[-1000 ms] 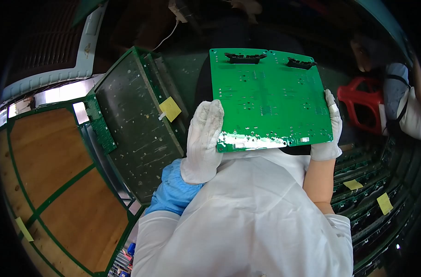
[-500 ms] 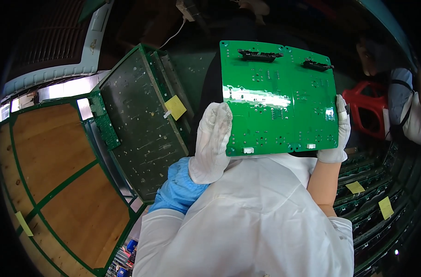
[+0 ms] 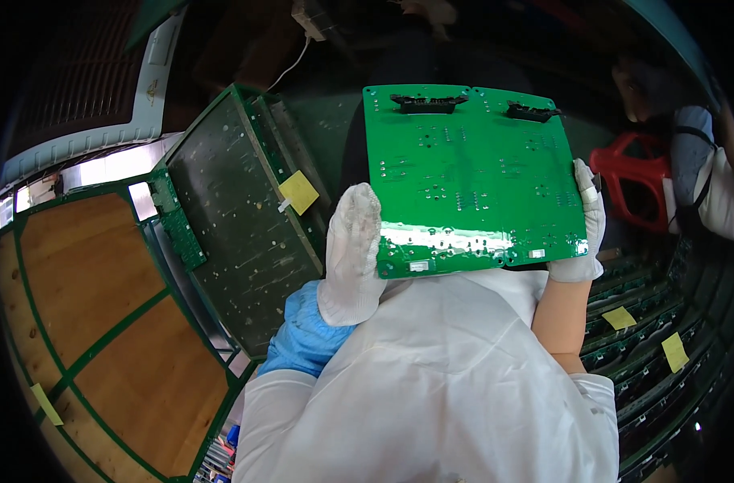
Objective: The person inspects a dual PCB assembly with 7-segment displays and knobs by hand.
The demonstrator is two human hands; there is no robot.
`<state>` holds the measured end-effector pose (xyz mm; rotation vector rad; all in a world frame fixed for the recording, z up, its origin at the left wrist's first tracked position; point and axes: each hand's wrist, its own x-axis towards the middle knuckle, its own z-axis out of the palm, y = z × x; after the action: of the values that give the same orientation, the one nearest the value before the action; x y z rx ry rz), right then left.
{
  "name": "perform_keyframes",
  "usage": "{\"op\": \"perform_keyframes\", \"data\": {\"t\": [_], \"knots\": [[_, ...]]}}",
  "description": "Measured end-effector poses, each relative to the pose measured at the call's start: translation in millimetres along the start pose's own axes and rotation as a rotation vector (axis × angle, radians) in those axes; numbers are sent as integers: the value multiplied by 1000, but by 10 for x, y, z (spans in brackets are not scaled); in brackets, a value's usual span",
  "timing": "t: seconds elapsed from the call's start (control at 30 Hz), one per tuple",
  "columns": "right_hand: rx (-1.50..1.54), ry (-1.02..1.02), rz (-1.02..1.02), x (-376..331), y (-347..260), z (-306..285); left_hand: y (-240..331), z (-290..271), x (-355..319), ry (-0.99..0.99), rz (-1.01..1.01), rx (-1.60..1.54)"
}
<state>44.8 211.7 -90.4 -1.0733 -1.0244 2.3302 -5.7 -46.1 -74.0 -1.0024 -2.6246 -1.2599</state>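
Observation:
A large green circuit board (image 3: 455, 173) is held up in front of my chest, a seam dividing it into two panels. Two black connectors (image 3: 428, 104) stand along its far edge, and small white connectors (image 3: 418, 266) sit near the near edge. My left hand (image 3: 353, 249), in a white glove with a blue sleeve cover at the wrist, grips the board's left edge. At the right edge my right hand (image 3: 589, 221), also white-gloved, holds the board; some of its fingers are hidden behind it. A bright glare band crosses the board's near part.
To the left stands a dark green tray (image 3: 230, 201) with a yellow note (image 3: 299, 192) on its edge, beside a wooden panel in a green frame (image 3: 93, 241). Racked boards (image 3: 624, 354) with yellow notes lie at the right. A red stool (image 3: 632, 181) and another person (image 3: 697, 161) are beyond.
The board has shifted slightly left and tilted, so the glare band moved from its middle toward the near edge. Both hands keep hold of it.

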Motion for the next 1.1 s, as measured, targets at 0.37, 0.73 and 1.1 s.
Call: {"op": "perform_keyframes", "data": {"t": [0.37, 0.73, 1.1], "knots": [[-160, 13, -103, -115, -98, 164, -25, -8, -35, -37, -70, 70], [-132, -141, -116, 62, -53, -25, 108, -7, 106, 25, -710, -1297], [-192, -50, -216, 11, -10, 0, 83, 87, 35, 87, -600, -1423]]}}
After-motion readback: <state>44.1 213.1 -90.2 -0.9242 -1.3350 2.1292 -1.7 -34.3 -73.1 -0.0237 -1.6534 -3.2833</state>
